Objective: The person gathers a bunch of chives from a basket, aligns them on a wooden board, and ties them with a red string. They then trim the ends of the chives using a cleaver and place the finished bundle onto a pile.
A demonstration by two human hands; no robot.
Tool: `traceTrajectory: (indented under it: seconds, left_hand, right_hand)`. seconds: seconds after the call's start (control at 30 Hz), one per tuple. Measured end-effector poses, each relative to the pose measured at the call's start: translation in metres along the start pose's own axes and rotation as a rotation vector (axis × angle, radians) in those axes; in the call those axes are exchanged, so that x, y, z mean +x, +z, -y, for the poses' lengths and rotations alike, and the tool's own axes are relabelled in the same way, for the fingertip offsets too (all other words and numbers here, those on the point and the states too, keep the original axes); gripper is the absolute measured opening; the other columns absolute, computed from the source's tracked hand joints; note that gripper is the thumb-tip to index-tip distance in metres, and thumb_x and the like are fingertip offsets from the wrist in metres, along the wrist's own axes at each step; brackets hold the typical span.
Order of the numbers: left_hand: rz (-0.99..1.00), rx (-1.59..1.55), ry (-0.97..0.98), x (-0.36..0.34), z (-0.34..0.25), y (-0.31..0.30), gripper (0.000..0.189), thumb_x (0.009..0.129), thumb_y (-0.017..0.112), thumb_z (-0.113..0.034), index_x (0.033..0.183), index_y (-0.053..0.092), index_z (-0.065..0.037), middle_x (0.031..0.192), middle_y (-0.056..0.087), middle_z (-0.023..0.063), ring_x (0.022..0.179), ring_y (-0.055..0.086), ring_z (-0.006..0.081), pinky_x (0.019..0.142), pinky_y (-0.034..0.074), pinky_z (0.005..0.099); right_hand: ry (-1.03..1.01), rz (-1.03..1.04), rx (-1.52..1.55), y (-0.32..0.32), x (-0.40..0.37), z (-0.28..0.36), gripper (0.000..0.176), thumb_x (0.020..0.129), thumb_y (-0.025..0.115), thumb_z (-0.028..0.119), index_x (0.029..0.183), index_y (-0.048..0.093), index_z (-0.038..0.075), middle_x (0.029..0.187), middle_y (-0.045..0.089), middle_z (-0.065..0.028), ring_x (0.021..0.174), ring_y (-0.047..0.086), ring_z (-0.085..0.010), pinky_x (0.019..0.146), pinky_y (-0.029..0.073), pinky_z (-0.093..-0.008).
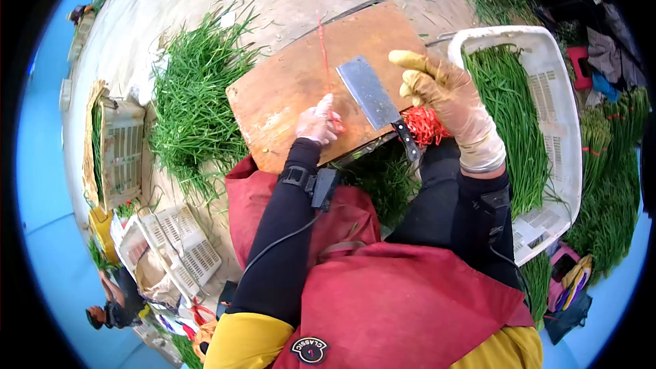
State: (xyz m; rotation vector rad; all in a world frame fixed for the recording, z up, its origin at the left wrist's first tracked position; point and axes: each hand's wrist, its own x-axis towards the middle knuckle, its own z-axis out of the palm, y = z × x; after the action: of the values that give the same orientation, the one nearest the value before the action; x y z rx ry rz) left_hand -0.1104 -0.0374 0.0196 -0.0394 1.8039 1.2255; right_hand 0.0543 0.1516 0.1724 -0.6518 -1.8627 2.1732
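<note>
Left hand grips a red strip on the board, right hand released

The left hand [318,121], in a clear glove, is over the near part of a wooden board [283,96], its fingers closed on a red strip [323,48]. The strip runs away from the fingers toward the board's far edge. The right hand [447,92], in a glove with yellowish fingers, is released, its fingers parted and partly bent, near the board's right edge and just beside a pile of red strips [425,126].

Between the hands, a cleaver [367,92] lies flat on the board, its black handle jutting past the near edge beside the pile. To the right, a white crate [571,143] holds long green stalks [509,123]; a loose heap of greens [198,89] lies on the floor [297,0] left of the board.
</note>
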Motion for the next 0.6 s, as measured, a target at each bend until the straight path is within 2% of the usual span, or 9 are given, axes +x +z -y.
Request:
traceTrajectory:
  seconds: [0.1,0.17,0.23,0.3,0.4,0.47,0.53,0.57,0.6]
  left_hand:
    - [0.091,-0.021,-0.097,0.015,0.012,-0.014,0.040,0.091,0.058,-0.044,0.087,0.055,-0.005,0.061,0.063,0.0092,0.040,0.055,0.0158,0.035,0.038,0.0264]
    - [0.081,0.058,0.074,0.020,0.026,-0.017,0.028,0.092,0.058,-0.031,0.095,0.051,-0.004,0.067,0.064,0.0083,0.041,0.054,0.0153,0.035,0.039,0.0261]
    - [0.098,0.152,0.083,0.011,0.019,-0.012,0.017,0.091,0.056,-0.019,0.098,0.050,-0.004,0.068,0.062,0.0069,0.042,0.052,0.0135,0.036,0.040,0.0255]
    - [0.101,0.291,0.109,0.016,0.024,-0.014,0.013,0.088,0.053,-0.017,0.094,0.051,-0.006,0.069,0.063,0.0069,0.043,0.053,0.0126,0.036,0.040,0.0248]
    - [0.113,0.461,0.131,0.013,0.024,-0.015,0.010,0.086,0.054,-0.014,0.091,0.057,-0.005,0.067,0.060,0.0018,0.046,0.049,0.0084,0.040,0.038,0.0218]
    - [0.137,0.511,0.115,0.011,0.020,-0.014,0.014,0.085,0.056,-0.014,0.094,0.058,-0.004,0.069,0.059,0.0007,0.049,0.050,0.0077,0.043,0.039,0.0207]
    - [0.197,0.512,0.077,0.010,0.015,-0.017,0.022,0.081,0.058,-0.011,0.101,0.058,-0.002,0.074,0.060,0.0025,0.050,0.050,0.0080,0.045,0.040,0.0210]
    - [0.185,0.527,0.080,0.003,0.010,-0.015,0.037,0.079,0.060,-0.011,0.114,0.055,-0.002,0.076,0.059,0.0035,0.050,0.051,0.0091,0.044,0.040,0.0218]
    - [0.156,0.565,0.092,-0.004,0.007,-0.015,0.045,0.078,0.061,-0.012,0.121,0.051,-0.003,0.075,0.058,0.0035,0.050,0.051,0.0096,0.044,0.040,0.0224]
  right_hand:
    - [-0.113,-0.091,-0.049,-0.022,-0.013,0.014,0.031,0.095,0.061,0.018,0.122,0.062,0.003,0.086,0.064,0.0018,0.071,0.054,-0.0052,0.064,0.045,-0.0180]
    - [-0.213,-0.196,0.052,-0.039,-0.035,0.022,0.031,0.095,0.061,0.018,0.122,0.062,0.002,0.087,0.064,0.0005,0.073,0.055,-0.0060,0.066,0.046,-0.0188]
    - [-0.225,-0.295,0.022,-0.079,-0.071,0.015,0.031,0.095,0.060,0.016,0.122,0.062,0.001,0.086,0.064,-0.0001,0.074,0.056,-0.0066,0.069,0.046,-0.0197]
    - [-0.139,-0.414,-0.195,-0.136,-0.121,-0.003,0.031,0.095,0.059,0.016,0.122,0.062,0.001,0.085,0.064,-0.0003,0.073,0.056,-0.0065,0.068,0.046,-0.0192]
    - [0.184,-0.747,-0.189,-0.214,-0.209,-0.045,0.033,0.094,0.060,0.019,0.121,0.062,-0.001,0.079,0.064,-0.0007,0.063,0.054,-0.0060,0.058,0.044,-0.0179]
    - [0.406,-0.840,-0.257,-0.273,-0.275,-0.106,0.036,0.091,0.061,0.019,0.120,0.062,-0.001,0.082,0.066,-0.0019,0.060,0.053,-0.0049,0.056,0.045,-0.0187]
    - [0.642,-0.837,-0.417,-0.313,-0.339,-0.177,0.043,0.086,0.066,0.022,0.122,0.061,-0.001,0.094,0.070,-0.0076,0.074,0.064,-0.0122,0.068,0.051,-0.0255]
    - [0.634,-0.791,-0.720,-0.320,-0.363,-0.211,0.048,0.082,0.069,0.025,0.122,0.061,0.001,0.110,0.069,-0.0133,0.099,0.066,-0.0228,0.087,0.051,-0.0336]
    - [0.665,-0.818,-0.668,-0.315,-0.376,-0.232,0.047,0.082,0.068,0.026,0.121,0.062,0.001,0.115,0.067,-0.0155,0.107,0.063,-0.0262,0.092,0.048,-0.0348]
